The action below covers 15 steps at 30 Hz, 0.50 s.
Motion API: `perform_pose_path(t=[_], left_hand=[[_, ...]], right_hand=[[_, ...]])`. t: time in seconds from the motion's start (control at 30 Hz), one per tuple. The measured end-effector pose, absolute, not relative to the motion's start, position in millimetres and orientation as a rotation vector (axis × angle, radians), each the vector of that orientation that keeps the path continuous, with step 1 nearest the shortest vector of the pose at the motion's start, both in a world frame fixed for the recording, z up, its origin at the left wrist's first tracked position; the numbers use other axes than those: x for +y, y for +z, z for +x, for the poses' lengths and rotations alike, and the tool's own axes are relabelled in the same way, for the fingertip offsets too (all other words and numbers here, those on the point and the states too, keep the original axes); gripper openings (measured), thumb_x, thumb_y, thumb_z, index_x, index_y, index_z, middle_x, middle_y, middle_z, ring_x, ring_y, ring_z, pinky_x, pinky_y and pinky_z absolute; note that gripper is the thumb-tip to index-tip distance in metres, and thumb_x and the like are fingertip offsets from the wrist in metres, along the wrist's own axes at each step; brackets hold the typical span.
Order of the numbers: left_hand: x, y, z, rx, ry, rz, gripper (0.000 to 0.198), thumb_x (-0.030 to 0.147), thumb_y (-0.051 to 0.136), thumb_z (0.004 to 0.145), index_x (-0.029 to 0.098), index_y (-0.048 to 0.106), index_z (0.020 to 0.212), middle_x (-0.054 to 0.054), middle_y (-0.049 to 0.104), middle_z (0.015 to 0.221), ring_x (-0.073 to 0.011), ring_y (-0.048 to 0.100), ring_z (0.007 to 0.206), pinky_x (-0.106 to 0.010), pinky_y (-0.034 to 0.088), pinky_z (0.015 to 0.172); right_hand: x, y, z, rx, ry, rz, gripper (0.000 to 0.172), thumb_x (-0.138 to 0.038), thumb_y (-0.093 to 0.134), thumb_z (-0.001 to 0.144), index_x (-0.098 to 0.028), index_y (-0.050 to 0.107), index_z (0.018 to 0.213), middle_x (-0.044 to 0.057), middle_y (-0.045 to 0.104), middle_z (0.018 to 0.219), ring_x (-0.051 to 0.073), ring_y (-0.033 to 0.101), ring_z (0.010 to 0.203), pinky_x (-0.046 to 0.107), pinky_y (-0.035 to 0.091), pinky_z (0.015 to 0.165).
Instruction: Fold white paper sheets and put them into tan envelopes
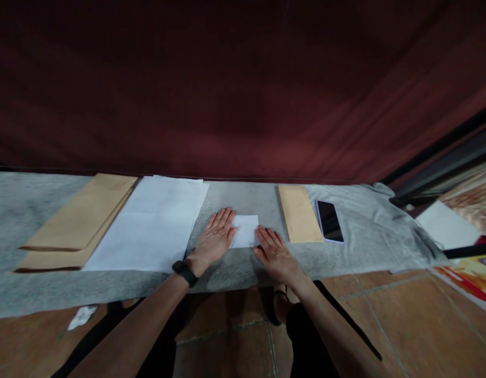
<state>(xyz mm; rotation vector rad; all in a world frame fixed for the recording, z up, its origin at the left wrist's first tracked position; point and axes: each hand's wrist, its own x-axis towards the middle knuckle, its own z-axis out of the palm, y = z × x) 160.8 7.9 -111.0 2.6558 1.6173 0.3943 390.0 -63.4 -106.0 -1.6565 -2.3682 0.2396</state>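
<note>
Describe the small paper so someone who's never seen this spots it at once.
On the grey cloth, find the left hand and right hand. The paper lies flat between them. Small and white, it differs from the much larger white sheets to the left and the tan envelope to the right.

From my head, one camera looks forward and down, fairly near, at my left hand [216, 236] and right hand [278, 255].

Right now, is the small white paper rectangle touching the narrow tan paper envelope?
Apart: the head view shows grey cloth between the white rectangle and the tan envelope.
</note>
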Motion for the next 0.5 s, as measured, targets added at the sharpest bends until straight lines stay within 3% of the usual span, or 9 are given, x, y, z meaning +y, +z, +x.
perform_pose_path(t=[0.27, 0.5], left_hand=[[1.1, -104.4, 160.4, 1.637, 0.403, 2.664, 0.059, 0.042, 0.030, 0.103, 0.012, 0.037, 0.153, -0.013, 0.036, 0.160, -0.0246, 0.029, 0.151, -0.046, 0.018, 0.126], [-4.2, -103.5, 162.9, 1.429, 0.425, 2.763, 0.049, 0.028, 0.035, 0.102, 0.012, 0.047, 0.147, -0.012, 0.040, 0.159, -0.0223, 0.031, 0.150, -0.042, 0.024, 0.125]], right_hand=[[-51.9, -108.8, 391.3, -2.352, 0.182, -1.667, 0.056, -0.038, 0.039, 0.104, -0.017, 0.034, 0.156, 0.011, 0.038, 0.160, 0.029, 0.028, 0.151, 0.054, 0.030, 0.120], [-38.9, -109.9, 390.3, -2.329, 0.172, -1.705, 0.053, -0.039, 0.036, 0.105, -0.018, 0.040, 0.153, 0.010, 0.036, 0.161, 0.029, 0.029, 0.150, 0.053, 0.030, 0.119]])
